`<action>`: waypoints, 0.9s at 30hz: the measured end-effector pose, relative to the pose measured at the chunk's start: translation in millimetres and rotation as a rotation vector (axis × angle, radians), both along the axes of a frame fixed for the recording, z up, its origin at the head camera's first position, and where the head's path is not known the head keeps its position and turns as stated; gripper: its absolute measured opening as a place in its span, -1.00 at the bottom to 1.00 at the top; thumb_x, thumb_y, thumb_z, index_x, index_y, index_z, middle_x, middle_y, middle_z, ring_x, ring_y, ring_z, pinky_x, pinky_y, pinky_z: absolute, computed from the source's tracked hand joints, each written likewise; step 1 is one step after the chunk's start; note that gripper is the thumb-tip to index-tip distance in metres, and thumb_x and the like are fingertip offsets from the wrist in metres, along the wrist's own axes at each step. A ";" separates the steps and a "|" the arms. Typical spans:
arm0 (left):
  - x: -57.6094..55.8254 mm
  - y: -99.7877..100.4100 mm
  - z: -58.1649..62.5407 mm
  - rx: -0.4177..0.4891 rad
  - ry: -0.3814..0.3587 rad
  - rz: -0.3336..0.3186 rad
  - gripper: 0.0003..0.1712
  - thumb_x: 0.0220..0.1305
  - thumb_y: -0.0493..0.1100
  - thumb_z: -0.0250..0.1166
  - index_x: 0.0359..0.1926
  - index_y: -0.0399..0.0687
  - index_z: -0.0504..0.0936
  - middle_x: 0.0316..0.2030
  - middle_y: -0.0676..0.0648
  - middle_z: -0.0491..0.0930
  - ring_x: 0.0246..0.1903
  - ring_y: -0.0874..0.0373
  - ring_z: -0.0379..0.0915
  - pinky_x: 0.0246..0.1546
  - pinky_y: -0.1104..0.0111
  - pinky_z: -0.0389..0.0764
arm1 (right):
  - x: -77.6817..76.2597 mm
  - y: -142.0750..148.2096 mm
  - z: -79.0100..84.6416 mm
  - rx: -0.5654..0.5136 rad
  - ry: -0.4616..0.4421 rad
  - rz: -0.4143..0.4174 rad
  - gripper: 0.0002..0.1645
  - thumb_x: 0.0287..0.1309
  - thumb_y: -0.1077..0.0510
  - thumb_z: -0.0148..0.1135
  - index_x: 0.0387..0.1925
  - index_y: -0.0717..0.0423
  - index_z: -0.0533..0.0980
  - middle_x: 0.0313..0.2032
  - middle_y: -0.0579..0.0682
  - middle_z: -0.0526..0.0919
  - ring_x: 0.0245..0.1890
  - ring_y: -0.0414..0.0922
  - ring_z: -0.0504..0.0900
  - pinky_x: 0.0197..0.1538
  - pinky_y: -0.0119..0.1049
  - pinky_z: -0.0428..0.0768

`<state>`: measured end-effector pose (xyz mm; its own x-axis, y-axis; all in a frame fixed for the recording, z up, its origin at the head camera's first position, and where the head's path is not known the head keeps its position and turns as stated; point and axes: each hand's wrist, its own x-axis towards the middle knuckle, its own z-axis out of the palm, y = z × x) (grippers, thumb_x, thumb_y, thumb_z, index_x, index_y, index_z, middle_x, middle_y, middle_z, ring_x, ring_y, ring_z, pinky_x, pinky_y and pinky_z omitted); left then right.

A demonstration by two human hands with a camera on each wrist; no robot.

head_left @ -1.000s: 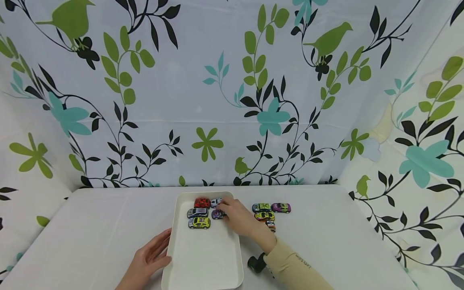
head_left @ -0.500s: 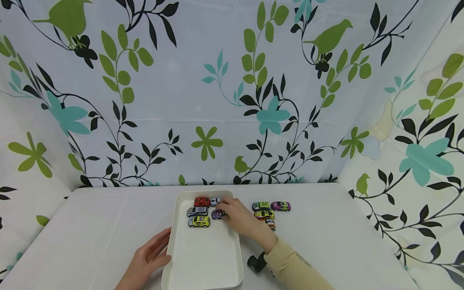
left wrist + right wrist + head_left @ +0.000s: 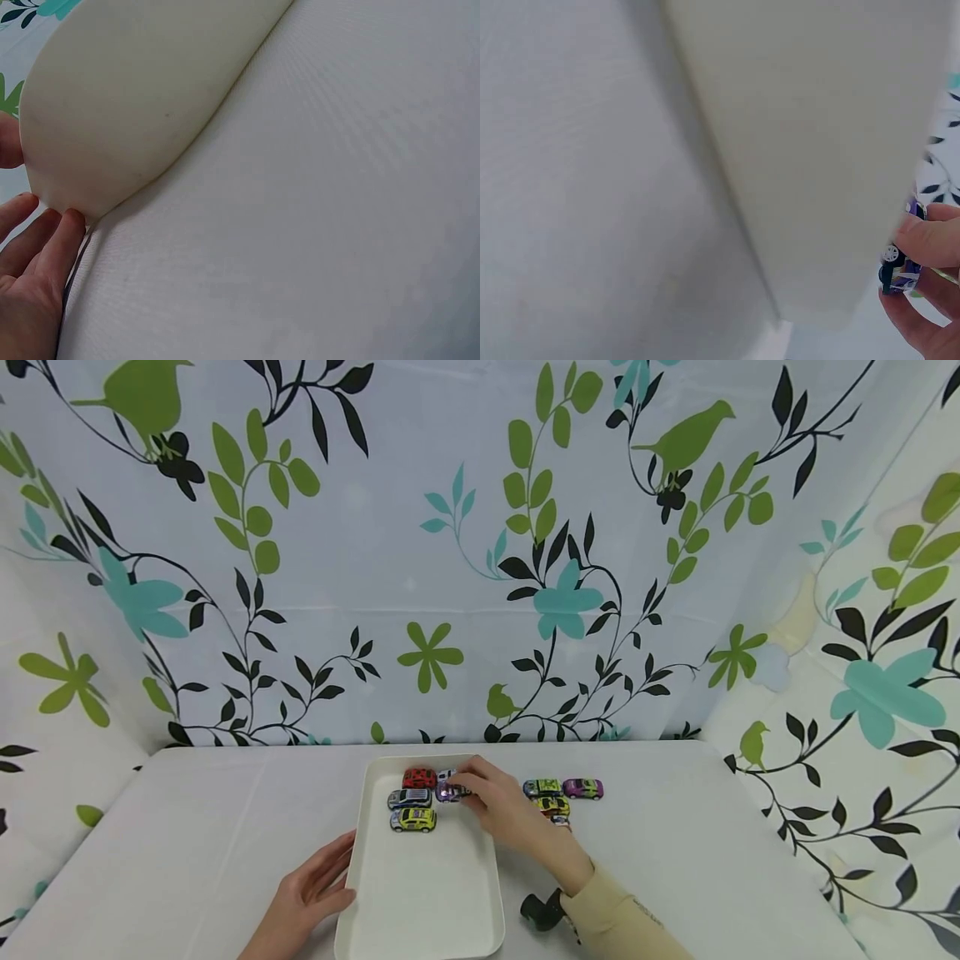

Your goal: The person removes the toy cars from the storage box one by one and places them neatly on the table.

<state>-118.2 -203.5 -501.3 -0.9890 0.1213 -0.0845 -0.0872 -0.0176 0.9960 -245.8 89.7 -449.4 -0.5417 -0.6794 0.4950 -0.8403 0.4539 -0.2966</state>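
Observation:
In the head view my right hand (image 3: 498, 802) pinches a purple toy car (image 3: 450, 791) between thumb and fingers over the far right part of a white tray (image 3: 420, 893). The right wrist view shows that car (image 3: 901, 274) in the fingertips, beyond the tray's side. Partly hidden behind it is a white toy car (image 3: 446, 775). A red car (image 3: 419, 778), a silver-grey car (image 3: 409, 799) and a yellow car (image 3: 413, 820) stand in a column to its left. My left hand (image 3: 303, 893) rests against the tray's left side, fingers fairly straight, thumb at the rim.
Right of the tray, on the white table (image 3: 675, 860), are a green-yellow car (image 3: 542, 787), a purple-pink car (image 3: 583, 788), a yellow-red car (image 3: 552, 806) and a partly hidden orange-white one (image 3: 560, 820). A black device (image 3: 542, 912) sits by the right sleeve. Patterned cloth (image 3: 337, 527) hangs behind.
My right hand has moved the purple car slightly away from me, so it now overlaps the white car. The right forearm has shifted a little to the right. My left hand stays put.

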 end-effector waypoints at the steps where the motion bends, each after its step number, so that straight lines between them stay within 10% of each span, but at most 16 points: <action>1: 0.0 0.3 0.3 -0.003 -0.004 0.000 -0.15 0.30 -0.32 0.31 0.50 -0.33 0.11 0.49 -0.36 0.09 0.14 0.61 0.37 0.15 0.58 0.54 | 1.5 2.5 3.0 -0.025 0.007 0.000 -0.62 0.19 0.42 0.31 0.04 0.15 0.61 -0.01 -0.01 0.56 -0.12 -0.15 0.60 -0.11 -0.41 0.69; 27: -2.4 4.0 4.5 -0.075 -0.051 0.051 -0.16 0.27 -0.24 0.37 0.49 -0.18 0.20 0.48 -0.22 0.19 0.14 0.63 0.34 0.20 0.47 0.55 | 8.7 123.8 -5.4 -0.216 -0.020 -0.307 -0.55 0.03 0.46 0.42 0.00 0.15 0.63 -0.05 -0.04 0.63 -0.07 -0.10 0.66 -0.10 -0.19 0.74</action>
<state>-120.6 -199.5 -496.8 -0.9879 0.0619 -0.1420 -0.1389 0.0515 0.9890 -237.1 213.5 -454.8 -0.7151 -0.3649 0.5962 -0.6678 0.6086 -0.4285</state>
